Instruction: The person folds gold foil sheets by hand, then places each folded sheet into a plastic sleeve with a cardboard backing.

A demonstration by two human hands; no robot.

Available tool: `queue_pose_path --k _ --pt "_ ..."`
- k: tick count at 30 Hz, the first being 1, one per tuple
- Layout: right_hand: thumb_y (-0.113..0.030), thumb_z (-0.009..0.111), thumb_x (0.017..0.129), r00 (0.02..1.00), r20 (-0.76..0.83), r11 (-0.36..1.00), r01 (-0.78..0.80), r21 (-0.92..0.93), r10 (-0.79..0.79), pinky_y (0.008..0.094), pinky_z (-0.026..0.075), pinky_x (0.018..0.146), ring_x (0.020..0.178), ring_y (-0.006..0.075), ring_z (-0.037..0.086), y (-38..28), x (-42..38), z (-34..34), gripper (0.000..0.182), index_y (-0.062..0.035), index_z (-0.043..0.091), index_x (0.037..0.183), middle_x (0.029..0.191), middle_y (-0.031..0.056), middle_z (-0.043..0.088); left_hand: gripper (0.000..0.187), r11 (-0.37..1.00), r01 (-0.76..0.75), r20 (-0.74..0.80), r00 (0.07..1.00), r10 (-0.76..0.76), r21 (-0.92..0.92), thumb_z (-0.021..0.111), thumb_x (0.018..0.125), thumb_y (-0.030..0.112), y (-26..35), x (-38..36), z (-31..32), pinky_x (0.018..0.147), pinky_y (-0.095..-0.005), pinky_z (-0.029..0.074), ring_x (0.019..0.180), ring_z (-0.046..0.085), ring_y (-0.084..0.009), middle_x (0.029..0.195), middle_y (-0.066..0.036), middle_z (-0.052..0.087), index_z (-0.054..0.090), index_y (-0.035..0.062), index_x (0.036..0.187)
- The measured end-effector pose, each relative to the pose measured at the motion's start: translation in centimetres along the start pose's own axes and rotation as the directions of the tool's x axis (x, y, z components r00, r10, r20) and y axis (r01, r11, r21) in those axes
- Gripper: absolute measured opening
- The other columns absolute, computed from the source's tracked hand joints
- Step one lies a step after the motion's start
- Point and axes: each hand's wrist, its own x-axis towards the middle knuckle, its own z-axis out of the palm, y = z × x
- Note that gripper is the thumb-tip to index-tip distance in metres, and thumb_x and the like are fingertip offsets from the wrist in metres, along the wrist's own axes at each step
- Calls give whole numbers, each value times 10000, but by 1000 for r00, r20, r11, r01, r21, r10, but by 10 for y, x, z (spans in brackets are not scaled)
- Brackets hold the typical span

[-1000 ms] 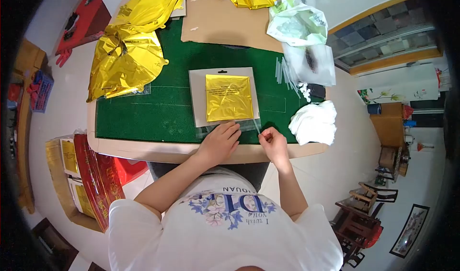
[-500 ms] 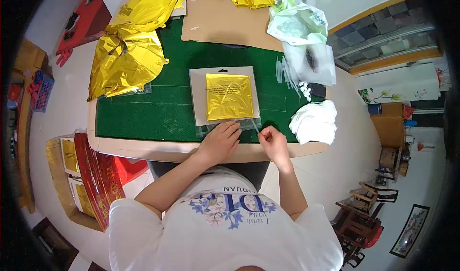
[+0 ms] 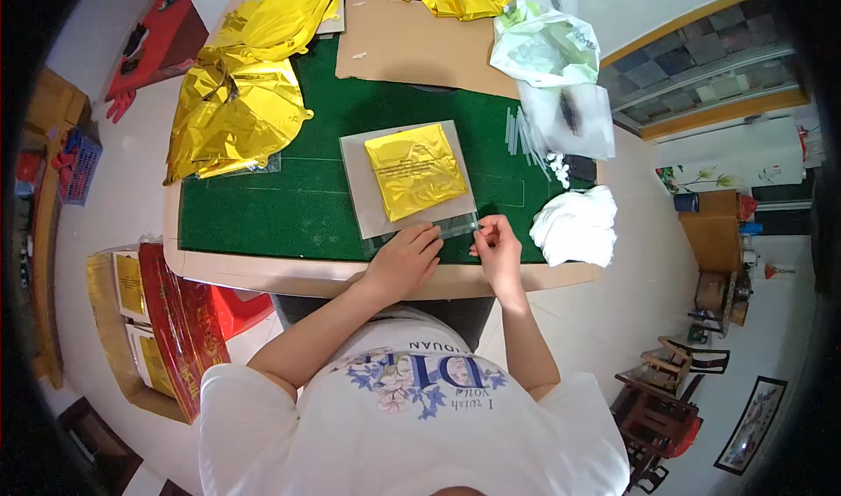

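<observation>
A flat clear plastic bag point(image 3: 375, 242) lies on the green table, holding a grey-beige card point(image 3: 357, 173) and a folded square of gold foil point(image 3: 416, 172) with dark print. It sits slightly askew, its clear end towards me. My left hand point(image 3: 405, 258) rests on that near end, fingers laid over the plastic and holding nothing. At the bag's near right corner, my right hand point(image 3: 498, 252) is closed, thumb and finger pinching the edge of the plastic. The fingertips partly hide the pinched spot.
Crumpled gold foil balloons point(image 3: 236, 115) cover the left and far edges. Cardboard point(image 3: 429, 40) lies at the back. On the right are a plastic carrier bag point(image 3: 547, 49), clear straws point(image 3: 517, 132) and white cloth point(image 3: 574, 224). A box of gold packets point(image 3: 131, 321) stands on the floor.
The bag with its card and foil has turned slightly counterclockwise. My right hand has moved a little up, to the bag's corner; the clear strip by its fingers no longer stands out. My left hand stays put.
</observation>
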Motion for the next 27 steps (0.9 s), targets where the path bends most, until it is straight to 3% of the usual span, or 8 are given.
queue_pose_path --k 3,10,12,15,22,24,25,27 --pt "5 589 895 995 12 994 -97 -46 97 218 512 510 551 66 547 -8 -3 -3 139 -9 552 1029 686 16 541 331 1000 3 -6 1000 -3 -13 667 790 159 0 0 2 1004 -367 437 1188 511 -262 1238 -96 572 632 29 1093" --pt "-31 601 901 989 -40 989 -142 -49 140 230 471 471 508 63 533 -18 -4 8 127 -5 582 1024 645 19 566 333 1000 7 -2 1000 -7 -24 665 793 158 2 1 -1 1006 -372 436 1189 507 -276 1237 -104 572 629 27 1096" --pt "-34 608 897 1000 8 991 -22 -130 23 238 441 454 512 66 544 -9 -4 8 129 -3 591 1021 628 22 563 333 1000 -4 -3 1000 4 -12 666 792 157 1 1 -1 1005 -372 437 1189 506 -278 1236 -109 571 628 23 1095" --pt "-30 608 895 998 56 982 12 -187 -2 243 433 456 510 73 548 -9 -5 2 125 -6 595 1017 611 24 560 333 1000 -8 -8 1000 8 -13 670 789 152 1 0 0 1003 -373 439 1189 505 -280 1234 -115 569 627 17 1090" --pt "-28 609 895 999 -28 992 -46 -120 43 243 445 480 520 85 548 -12 -4 8 140 -9 581 1031 625 30 573 329 1000 -5 -12 1000 5 -29 675 783 146 1 1 -2 1003 -375 439 1187 510 -282 1230 -119 571 629 11 1080" --pt "-25 604 898 997 7 952 79 -297 -81 239 453 501 554 97 564 -5 7 9 148 -11 570 1041 667 33 594 327 1000 -5 -15 1000 5 -29 673 784 143 1 1 -1 1001 -376 441 1186 511 -282 1228 -120 573 629 12 1080" --pt "-25 604 898 997 4 952 77 -296 -80 239 453 501 554 97 564 -6 10 11 148 -11 570 1041 667 33 594 325 1000 -5 -20 1000 4 -30 671 784 140 1 1 0 999 -376 443 1185 512 -281 1227 -120 574 630 12 1080" --pt "-28 601 899 969 -155 980 178 -93 -191 259 455 511 588 135 580 -13 16 18 144 -22 569 1040 747 76 624 322 999 -9 -19 1000 8 -32 668 785 137 1 1 -1 995 -377 445 1185 512 -282 1225 -120 575 630 12 1080"
